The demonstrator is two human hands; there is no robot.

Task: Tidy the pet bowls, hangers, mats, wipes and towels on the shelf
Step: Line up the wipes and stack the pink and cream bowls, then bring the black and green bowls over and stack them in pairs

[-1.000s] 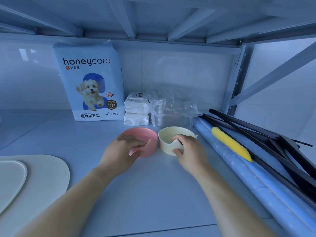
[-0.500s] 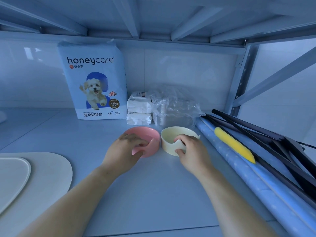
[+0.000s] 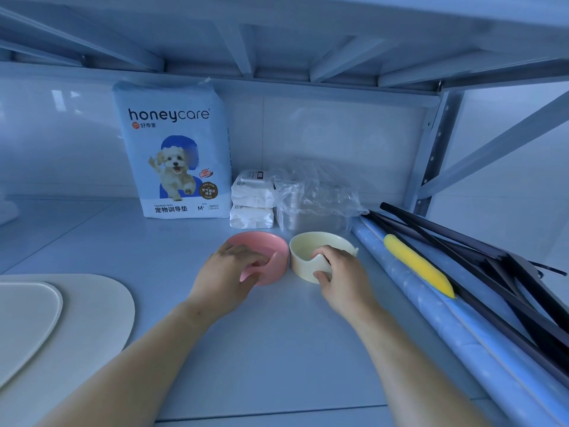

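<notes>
A pale metal shelf (image 3: 277,349) carries everything, with the ribbed underside of another shelf (image 3: 277,41) overhead and a glossy white wall (image 3: 338,134) behind. Against the back edge stand a bag of training pads (image 3: 175,149), two stacked wipe packs (image 3: 251,198) and a crinkled clear plastic bag (image 3: 314,201). Blue rolled mats (image 3: 415,303) lie along the right edge with a yellow strip (image 3: 418,266) on them and black hangers (image 3: 508,272) piled beside. A cream flat mat (image 3: 77,318) lies at the front left corner. Near the middle of the shelf, just in front of the plastic bag, a pink bowl (image 3: 261,245) and a cream bowl (image 3: 304,268) sit side by side, touching or nearly so. The left hand (image 3: 228,272) grips the pink bowl, its fingers (image 3: 243,252) curled over the near rim; the right hand (image 3: 341,278) grips the cream bowl, thumb over the rim and fingers on the outer wall. Compared with half a second ago, both hands keep the same hold and the bowls have not visibly shifted.
</notes>
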